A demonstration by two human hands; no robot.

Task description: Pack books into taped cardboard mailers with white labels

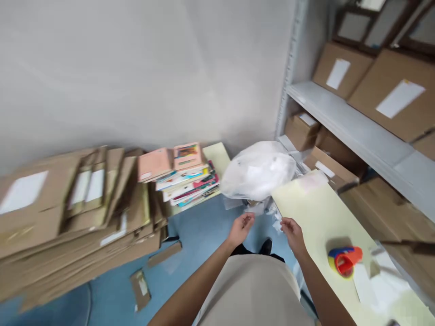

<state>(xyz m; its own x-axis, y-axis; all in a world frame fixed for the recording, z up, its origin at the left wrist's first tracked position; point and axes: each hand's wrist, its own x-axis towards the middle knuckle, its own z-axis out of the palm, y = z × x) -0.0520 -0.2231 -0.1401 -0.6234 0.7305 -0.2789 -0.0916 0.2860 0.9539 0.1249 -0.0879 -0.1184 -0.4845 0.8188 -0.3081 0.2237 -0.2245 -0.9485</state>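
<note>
My left hand hangs over the blue floor in front of my body, its fingers curled inward. Nothing shows between those fingers. To its right, my right hand is beside the edge of the pale yellow table, fingers also bent, with no object visible in them. I cannot tell whether it touches the table edge. Just beyond both hands sits a big, cloudy white plastic bag, with crumpled clear plastic under it. A red, blue and yellow tape dispenser rests on the table.
At left, flattened cardboard boxes form a wide pile. Books are stacked on another pale tabletop. Metal shelving with cartons stands at right. Cardboard scraps lie on the floor. White papers are near the dispenser.
</note>
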